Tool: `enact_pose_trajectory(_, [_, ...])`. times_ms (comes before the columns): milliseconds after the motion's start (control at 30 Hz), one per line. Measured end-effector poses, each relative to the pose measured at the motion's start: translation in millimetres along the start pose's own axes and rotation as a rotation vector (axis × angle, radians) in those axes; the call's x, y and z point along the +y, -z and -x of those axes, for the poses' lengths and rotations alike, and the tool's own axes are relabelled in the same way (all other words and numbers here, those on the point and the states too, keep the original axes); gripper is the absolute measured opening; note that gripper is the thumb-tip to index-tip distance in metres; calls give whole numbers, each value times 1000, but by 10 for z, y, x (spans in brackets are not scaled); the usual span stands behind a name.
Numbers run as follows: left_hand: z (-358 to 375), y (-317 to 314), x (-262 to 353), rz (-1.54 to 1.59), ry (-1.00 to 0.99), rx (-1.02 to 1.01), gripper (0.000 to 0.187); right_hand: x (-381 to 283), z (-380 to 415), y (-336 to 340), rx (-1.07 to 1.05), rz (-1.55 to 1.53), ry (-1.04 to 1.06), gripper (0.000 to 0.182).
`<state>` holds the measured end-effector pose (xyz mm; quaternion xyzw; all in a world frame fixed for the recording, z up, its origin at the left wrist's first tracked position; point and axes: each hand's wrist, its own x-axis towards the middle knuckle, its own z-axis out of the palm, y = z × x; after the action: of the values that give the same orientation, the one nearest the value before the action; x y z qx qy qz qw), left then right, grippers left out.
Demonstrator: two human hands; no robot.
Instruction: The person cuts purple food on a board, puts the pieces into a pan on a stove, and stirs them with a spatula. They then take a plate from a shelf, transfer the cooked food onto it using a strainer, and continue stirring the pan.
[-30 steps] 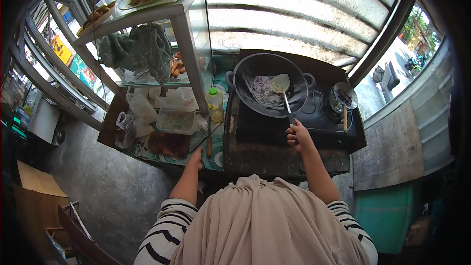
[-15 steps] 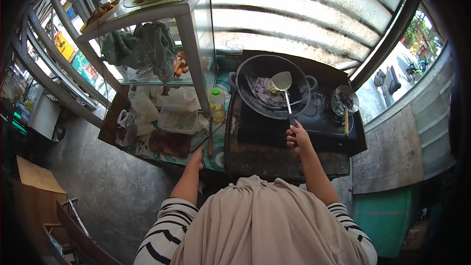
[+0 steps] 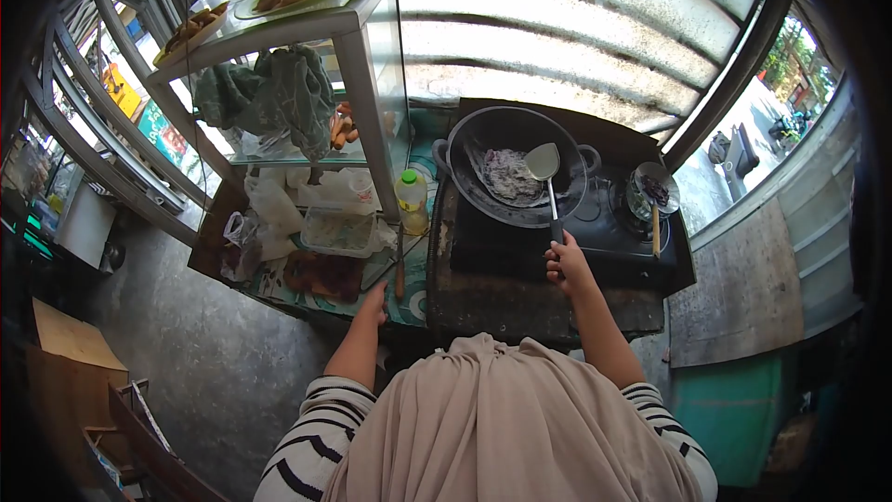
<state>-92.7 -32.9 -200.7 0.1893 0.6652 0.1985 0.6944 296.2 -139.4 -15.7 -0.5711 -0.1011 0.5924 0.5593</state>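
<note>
My right hand [image 3: 570,265] is closed around the dark handle of a spatula [image 3: 544,164] with a broad metal blade. That blade is inside a large dark wok [image 3: 469,197], at the right side of a pale, purplish-white mass of food [image 3: 509,177]. The wok has two side handles and sits on a black stove [image 3: 595,251]. My left hand [image 3: 375,303] rests at the front edge of the side table, its fingers mostly hidden. Just beyond it lie a knife [image 3: 376,271] and a reddish-brown cutting board [image 3: 323,276].
A glass display case [image 3: 358,102] stands at the left with plates of fried food on top. Before it are a clear plastic container [image 3: 339,232], plastic bags [image 3: 269,214] and a green-capped bottle [image 3: 411,200]. A small pan [image 3: 653,191] with dark contents sits at the stove's right.
The spatula blade has shifted slightly right and down within the wok. The food beneath looks more gathered and spread flat. My left hand stays at the table edge.
</note>
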Motion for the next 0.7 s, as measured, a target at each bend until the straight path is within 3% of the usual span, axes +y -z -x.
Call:
enact_pose_trajectory(67, [-17, 3, -8, -7, 6, -1, 70, -11, -16, 49, 9, 15, -37, 47])
enact_pose_trajectory(167, [-143, 31, -40, -8, 13, 14, 69, -36, -15, 135, -154, -73, -67, 47])
enact_pose_trajectory(233, [-346, 74, -110, 43, 29, 51, 48, -37, 74, 72, -37, -25, 9, 46])
enact_pose_trajectory(367, [-373, 73, -120, 34, 49, 57, 48, -20, 35, 81, 84, 31, 24, 49])
enact_pose_trajectory(533, [-266, 49, -89, 24, 24, 66, 50, -91, 97, 119, -117, -101, -70, 49])
enact_pose_trajectory(700, [-202, 37, -58, 24, 36, 58, 52, 9, 92, 69, -4, 22, -27, 50])
